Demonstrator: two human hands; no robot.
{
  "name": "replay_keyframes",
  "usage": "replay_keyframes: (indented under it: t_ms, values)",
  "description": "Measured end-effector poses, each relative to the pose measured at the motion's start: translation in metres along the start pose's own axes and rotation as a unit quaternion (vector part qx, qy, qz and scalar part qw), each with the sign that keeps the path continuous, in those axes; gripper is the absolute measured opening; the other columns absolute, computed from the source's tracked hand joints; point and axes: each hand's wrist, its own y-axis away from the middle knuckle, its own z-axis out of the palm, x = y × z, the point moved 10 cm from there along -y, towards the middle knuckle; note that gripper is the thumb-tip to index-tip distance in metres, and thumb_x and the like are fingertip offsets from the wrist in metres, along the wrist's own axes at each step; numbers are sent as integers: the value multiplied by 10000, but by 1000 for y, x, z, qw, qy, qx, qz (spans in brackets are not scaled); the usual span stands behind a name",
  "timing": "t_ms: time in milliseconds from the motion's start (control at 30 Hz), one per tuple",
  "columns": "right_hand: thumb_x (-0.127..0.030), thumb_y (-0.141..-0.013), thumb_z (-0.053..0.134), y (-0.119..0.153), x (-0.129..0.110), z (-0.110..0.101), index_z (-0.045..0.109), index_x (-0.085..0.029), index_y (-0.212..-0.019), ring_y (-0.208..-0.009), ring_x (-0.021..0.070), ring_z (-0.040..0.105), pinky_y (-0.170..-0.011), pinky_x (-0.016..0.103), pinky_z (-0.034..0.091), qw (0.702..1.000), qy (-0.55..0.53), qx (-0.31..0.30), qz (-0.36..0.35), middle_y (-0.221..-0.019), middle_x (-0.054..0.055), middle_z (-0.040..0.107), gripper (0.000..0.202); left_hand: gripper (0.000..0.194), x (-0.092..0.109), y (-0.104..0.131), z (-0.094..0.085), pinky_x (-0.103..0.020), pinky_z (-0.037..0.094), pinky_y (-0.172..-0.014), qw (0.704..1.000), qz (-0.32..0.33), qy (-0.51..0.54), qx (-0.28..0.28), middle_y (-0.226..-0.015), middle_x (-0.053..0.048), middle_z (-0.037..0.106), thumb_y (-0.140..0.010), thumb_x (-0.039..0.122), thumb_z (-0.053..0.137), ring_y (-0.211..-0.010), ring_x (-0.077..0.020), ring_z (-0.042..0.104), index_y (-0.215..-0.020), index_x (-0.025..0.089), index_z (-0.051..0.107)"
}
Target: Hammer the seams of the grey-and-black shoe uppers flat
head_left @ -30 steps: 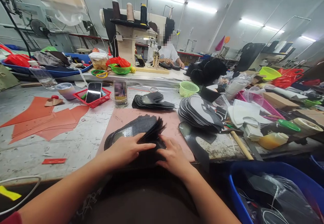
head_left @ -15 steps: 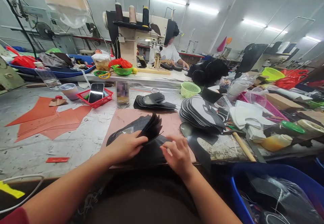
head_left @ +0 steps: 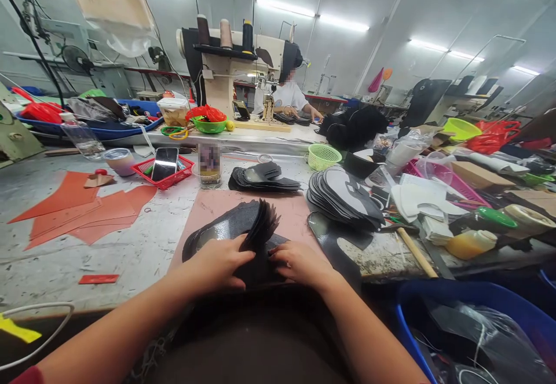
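My left hand [head_left: 221, 263] is closed on a stack of black shoe-upper pieces [head_left: 226, 225], thumb on the near side. The right ends of the stack fan upward, and its left part looks glossy. Close by on the right, my right hand [head_left: 299, 263] has curled fingers at the edge of a black piece lying low in front of me; its fingertips are partly hidden. A pink board [head_left: 291, 210] lies under the work. Behind it sits another pile of black pieces [head_left: 263, 176]. To the right is a larger pile of grey-and-black pieces [head_left: 343, 196], with a loose black piece [head_left: 334, 239] before it.
Orange sheets [head_left: 87, 210], a red basket [head_left: 174, 180] with a phone, and a jar [head_left: 209, 169] stand to the left. A green basket [head_left: 324, 157], a wooden handle [head_left: 417, 252] and a blue tub [head_left: 406, 320] are rightward. A person [head_left: 286, 97] works behind a sewing machine [head_left: 221, 77].
My right hand has come down and left, from a raised pinch on a black piece to low beside the stack. My left hand still holds the stack, whose fanned ends now stand more upright.
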Motion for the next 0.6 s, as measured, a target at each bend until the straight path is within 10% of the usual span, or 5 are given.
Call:
replay_keyframes:
  t_ms: [333, 600]
  values:
    - [-274, -790, 591, -7, -20, 1, 677, -131, -881, -796, 223, 626, -767, 326, 436, 984, 147, -98, -3, -847, 107, 686, 190, 499, 6, -1, 2, -341, 534, -729, 999, 14, -28, -9, -1317, -120, 469, -627, 313, 789, -955, -283, 630, -1075, 234, 583]
    - [-223, -755, 576, -14, -26, 0, 655, -120, -826, -745, 217, 610, -751, 339, 415, 985, 167, -41, -27, -771, 105, 677, 148, 448, 7, -3, -2, -327, 523, -737, 1000, 11, -15, -11, -1209, -87, 542, -634, 328, 781, -932, -262, 630, -1033, 230, 602]
